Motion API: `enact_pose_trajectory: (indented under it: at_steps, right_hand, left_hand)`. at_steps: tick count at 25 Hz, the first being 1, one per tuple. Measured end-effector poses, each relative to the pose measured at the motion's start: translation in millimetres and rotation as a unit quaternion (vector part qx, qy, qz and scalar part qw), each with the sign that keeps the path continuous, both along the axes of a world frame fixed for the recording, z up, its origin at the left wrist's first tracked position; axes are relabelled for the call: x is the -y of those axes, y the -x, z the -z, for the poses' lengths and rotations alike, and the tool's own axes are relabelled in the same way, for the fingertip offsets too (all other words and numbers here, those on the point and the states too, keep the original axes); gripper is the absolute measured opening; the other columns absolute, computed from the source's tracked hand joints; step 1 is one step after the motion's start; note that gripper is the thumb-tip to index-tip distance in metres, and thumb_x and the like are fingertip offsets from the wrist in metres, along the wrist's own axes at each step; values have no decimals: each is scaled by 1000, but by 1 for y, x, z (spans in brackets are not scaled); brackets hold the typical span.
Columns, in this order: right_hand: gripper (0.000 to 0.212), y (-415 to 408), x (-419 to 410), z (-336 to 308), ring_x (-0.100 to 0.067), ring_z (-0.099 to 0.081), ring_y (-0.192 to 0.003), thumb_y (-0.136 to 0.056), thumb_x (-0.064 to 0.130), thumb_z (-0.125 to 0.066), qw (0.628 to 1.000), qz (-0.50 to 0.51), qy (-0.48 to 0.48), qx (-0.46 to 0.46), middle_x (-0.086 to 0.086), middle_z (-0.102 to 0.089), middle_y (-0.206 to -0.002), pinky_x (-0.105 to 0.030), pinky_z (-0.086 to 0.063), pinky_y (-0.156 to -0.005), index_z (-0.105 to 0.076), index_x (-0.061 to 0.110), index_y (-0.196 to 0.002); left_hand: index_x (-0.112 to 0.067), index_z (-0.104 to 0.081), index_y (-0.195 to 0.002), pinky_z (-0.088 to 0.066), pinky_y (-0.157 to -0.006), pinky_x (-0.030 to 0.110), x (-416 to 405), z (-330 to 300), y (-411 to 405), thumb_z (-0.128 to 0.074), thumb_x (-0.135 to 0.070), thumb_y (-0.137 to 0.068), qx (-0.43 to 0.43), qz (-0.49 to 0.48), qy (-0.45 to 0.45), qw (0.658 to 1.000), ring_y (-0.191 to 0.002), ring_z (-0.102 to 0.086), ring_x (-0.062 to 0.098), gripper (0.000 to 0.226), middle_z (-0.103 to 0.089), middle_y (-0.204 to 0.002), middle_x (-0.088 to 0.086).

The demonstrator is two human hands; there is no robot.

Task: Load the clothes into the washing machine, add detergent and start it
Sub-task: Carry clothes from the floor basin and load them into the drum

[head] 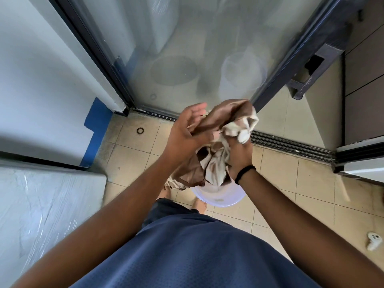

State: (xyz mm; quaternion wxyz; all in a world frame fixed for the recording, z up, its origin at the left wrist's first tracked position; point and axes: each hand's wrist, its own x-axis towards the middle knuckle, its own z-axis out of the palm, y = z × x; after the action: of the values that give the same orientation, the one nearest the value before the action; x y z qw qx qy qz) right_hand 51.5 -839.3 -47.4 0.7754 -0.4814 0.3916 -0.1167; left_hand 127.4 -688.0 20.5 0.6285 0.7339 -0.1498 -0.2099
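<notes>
A grey machine top [47, 206], wrapped in shiny plastic, is seen far to the left of the white bucket [218, 196]. A small dark ring [140, 130] is seen on the tiled floor [291, 183], up and to the left of the bucket. Above the bucket, a brown and cream cloth [218, 129] is held up by both hands. The cloth is pinched by the thumb of the left hand [185, 132], while its other fingers are kept straight. The cloth is gripped in the curled fingers of the right hand [239, 154]. What may be more clothes is seen in the bucket. A small white thing [374, 241] is seen on the floor, far right of the bucket.
</notes>
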Motion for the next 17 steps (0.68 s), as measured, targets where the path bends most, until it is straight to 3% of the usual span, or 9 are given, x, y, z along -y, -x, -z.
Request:
enact_pose_trajectory:
  at_steps: [2, 3, 4, 6, 9, 13, 15, 16, 17]
  right_hand:
    - [39, -2, 10, -9, -34, -70, -105, -98, 39, -56, 974, 10, -226, -11, -16, -74, -107, -42, -58, -85, -73, 6, -111]
    - [48, -2, 15, -13, -29, -72, -99, -104, 41, -43, 955, 2, -295, -7, -15, -75, -102, -37, -59, -80, -75, 6, -105]
    - [54, -2, 18, -21, -28, -72, -98, -106, 42, -35, 937, -19, -350, 17, -16, -74, -103, -36, -58, -81, -75, 5, -106]
    - [61, -1, 10, -34, -33, -68, -111, -106, 40, -31, 917, -72, -390, 46, -24, -70, -115, -40, -53, -96, -71, -5, -112]
    - [60, 0, 7, -43, -29, -71, -104, -103, 51, -38, 930, -148, -336, -28, -15, -73, -112, -40, -58, -92, -78, 6, -103]
    - [39, 6, 11, -58, -25, -70, -96, -95, 47, -58, 925, -268, -246, -109, -13, -71, -111, -35, -56, -93, -77, 13, -100]
    - [38, 1, 12, -67, -17, -71, -80, -100, 40, -53, 917, -347, -131, -146, -5, -76, -88, -28, -58, -78, -78, 18, -80]
    - [39, -4, 15, -73, -17, -71, -82, -100, 45, -52, 900, -406, -23, -157, -2, -76, -88, -32, -58, -82, -77, 21, -82]
    - [42, -10, 16, -80, -18, -70, -87, -94, 58, -52, 848, -477, 148, -178, 0, -76, -92, -38, -57, -89, -74, 22, -89]
  left_hand:
    - [-34, -39, -152, -40, -114, 35, -10, 10, -1, -96, -44, -57, 107, 114, -160, 975, -138, -47, 11, 111, -47, -152, -4]
    - [-39, -30, -155, -40, -112, 36, -14, 14, 1, -97, -47, -54, 87, 159, -217, 959, -138, -45, 13, 122, -44, -154, -4]
    - [-40, -27, -154, -44, -107, 36, -18, 20, 5, -97, -45, -55, 41, 172, -246, 953, -131, -50, 16, 122, -49, -149, -1]
    - [-26, -45, -141, -54, -90, 35, -21, 33, 11, -95, -34, -64, -11, 132, -274, 953, -111, -65, 22, 92, -68, -122, 3]
    - [-10, -64, -103, -55, -80, 37, -21, 38, 19, -88, -22, -70, 45, 17, -275, 960, -98, -67, 31, 43, -68, -101, 9]
    - [-7, -49, -137, -48, -101, 28, -36, 37, 14, -88, -48, -51, 77, 2, -194, 978, -123, -52, 16, 103, -49, -135, 6]
    - [-4, -58, -131, -52, -99, 26, -40, 36, 13, -87, -42, -60, 48, 81, -189, 977, -112, -63, 12, 86, -61, -130, 5]
    - [1, -62, -127, -52, -95, 20, -41, 36, 15, -87, -26, -68, 36, 106, -198, 974, -105, -65, 18, 70, -65, -124, 5]
    - [8, -61, -126, -49, -89, 11, -41, 33, 18, -84, -5, -73, -2, 89, -208, 974, -104, -65, 25, 59, -63, -115, 3]
